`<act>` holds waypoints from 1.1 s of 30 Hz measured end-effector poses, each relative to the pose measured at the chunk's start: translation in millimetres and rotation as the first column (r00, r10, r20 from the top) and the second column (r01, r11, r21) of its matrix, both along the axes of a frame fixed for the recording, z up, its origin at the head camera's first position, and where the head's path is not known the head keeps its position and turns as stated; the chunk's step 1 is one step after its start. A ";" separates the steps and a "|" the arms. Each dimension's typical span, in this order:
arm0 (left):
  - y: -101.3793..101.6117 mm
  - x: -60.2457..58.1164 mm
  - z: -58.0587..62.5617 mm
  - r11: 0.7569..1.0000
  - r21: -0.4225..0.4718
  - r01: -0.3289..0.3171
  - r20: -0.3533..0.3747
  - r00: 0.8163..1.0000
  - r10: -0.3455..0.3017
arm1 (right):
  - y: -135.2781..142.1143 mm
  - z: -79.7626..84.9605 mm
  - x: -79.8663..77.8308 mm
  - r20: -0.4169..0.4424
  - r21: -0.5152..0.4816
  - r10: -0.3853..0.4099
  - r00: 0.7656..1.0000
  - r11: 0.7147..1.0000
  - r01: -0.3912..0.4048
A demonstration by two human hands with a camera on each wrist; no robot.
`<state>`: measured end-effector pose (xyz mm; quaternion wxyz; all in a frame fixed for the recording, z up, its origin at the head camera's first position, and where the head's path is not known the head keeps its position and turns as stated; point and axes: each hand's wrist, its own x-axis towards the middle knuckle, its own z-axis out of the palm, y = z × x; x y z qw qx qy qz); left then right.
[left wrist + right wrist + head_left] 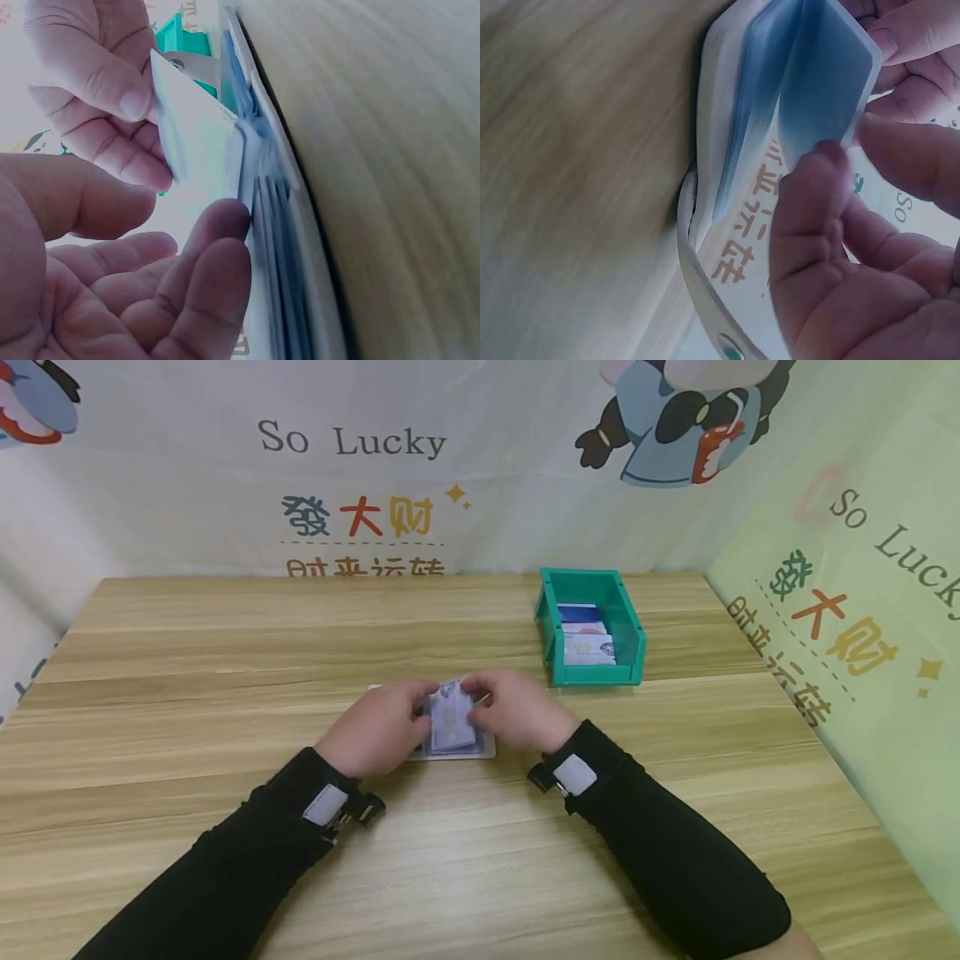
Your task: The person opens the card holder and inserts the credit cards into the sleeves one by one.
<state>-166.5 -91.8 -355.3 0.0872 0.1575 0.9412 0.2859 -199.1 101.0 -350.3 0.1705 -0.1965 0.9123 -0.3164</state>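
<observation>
A small card holder [489,748] lies spread on the table between both hands, its strap with a metal snap [730,346] hanging off one side. Several thin plastic sleeves [739,142] are stacked inside it. One sleeve [821,82] stands tilted up from the stack; from above, a pale printed card [452,718] shows there. My right hand [517,708] pinches that raised sleeve at its edge between thumb and finger. On the other side, my left hand [381,727] has thumb and fingers apart, with a fingertip against the sleeve's lower corner.
A green bin [592,675] stands toward the back right of the table, holding several cards [588,649]. A printed cloth [510,485] hangs behind the wooden table [480,860] and along its right side.
</observation>
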 end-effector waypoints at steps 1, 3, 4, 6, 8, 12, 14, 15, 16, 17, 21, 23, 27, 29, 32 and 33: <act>-0.4 0.1 0.2 1.000 0.003 0.003 0.001 1.000 -0.003 | 0.2 -0.3 -0.1 -0.006 -0.009 0.007 1.000 1.000 -0.007; -1.4 0.0 0.1 1.000 0.003 0.014 -0.002 1.000 -0.014 | 0.3 -1.1 0.0 -0.019 -0.023 0.026 0.999 0.999 -0.027; -2.2 -0.4 0.1 1.000 0.002 0.019 -0.005 1.000 -0.019 | 0.5 -1.7 0.2 -0.024 -0.027 0.036 0.999 0.999 -0.037; -4.8 -1.2 -0.1 1.000 -0.008 0.016 -0.009 1.000 -0.016 | 0.6 -2.0 0.8 -0.028 -0.031 0.051 0.998 0.998 -0.052; -8.9 -2.4 0.5 1.000 -0.024 0.001 -0.022 1.000 -0.001 | 0.6 -1.9 1.4 -0.030 -0.024 0.052 0.998 0.998 -0.053; -19.4 -6.3 1.2 0.994 -0.093 -0.048 -0.075 0.996 0.041 | 0.5 -1.1 1.3 -0.034 0.001 0.032 0.999 0.999 -0.032; -23.4 -8.1 0.7 0.990 -0.126 -0.061 -0.095 0.994 0.049 | 0.6 -0.9 0.9 -0.037 0.008 0.022 0.999 1.000 -0.022; -25.0 -8.7 0.3 0.988 -0.140 -0.060 -0.094 0.994 0.047 | 0.7 -0.8 0.7 -0.038 0.008 0.017 0.999 1.000 -0.016; -26.1 -8.8 -0.1 0.988 -0.145 -0.054 -0.083 0.996 0.042 | 0.9 -0.5 0.7 -0.040 0.009 0.012 0.999 1.000 -0.012; -26.8 -9.0 -0.7 0.989 -0.144 -0.046 -0.073 0.997 0.036 | 0.9 0.0 0.6 -0.044 0.011 0.008 0.999 1.000 -0.008; -27.5 -8.6 -2.6 0.988 -0.156 -0.007 -0.043 0.999 0.000 | 1.2 1.6 0.7 -0.059 0.007 -0.015 0.998 1.000 0.016; -27.4 -8.8 -3.5 0.985 -0.170 -0.001 -0.042 0.999 -0.006 | 1.2 2.2 1.0 -0.065 0.002 -0.024 0.998 1.000 0.024; -26.4 -8.8 -4.7 0.982 -0.191 -0.001 -0.035 0.999 -0.006 | 0.8 2.9 2.4 -0.079 -0.022 -0.037 0.996 0.999 0.035; -25.9 -8.6 -5.0 0.982 -0.188 -0.003 -0.032 0.999 -0.003 | 0.3 3.0 3.4 -0.082 -0.040 -0.040 0.996 0.999 0.037; -25.6 -8.7 -5.9 0.984 -0.178 -0.008 -0.031 1.000 0.003 | -0.4 3.2 5.0 -0.086 -0.076 -0.039 0.996 0.997 0.032; -25.6 -8.7 -6.3 0.984 -0.176 -0.009 -0.032 0.999 0.003 | -0.8 3.0 5.5 -0.087 -0.086 -0.037 0.996 0.996 0.030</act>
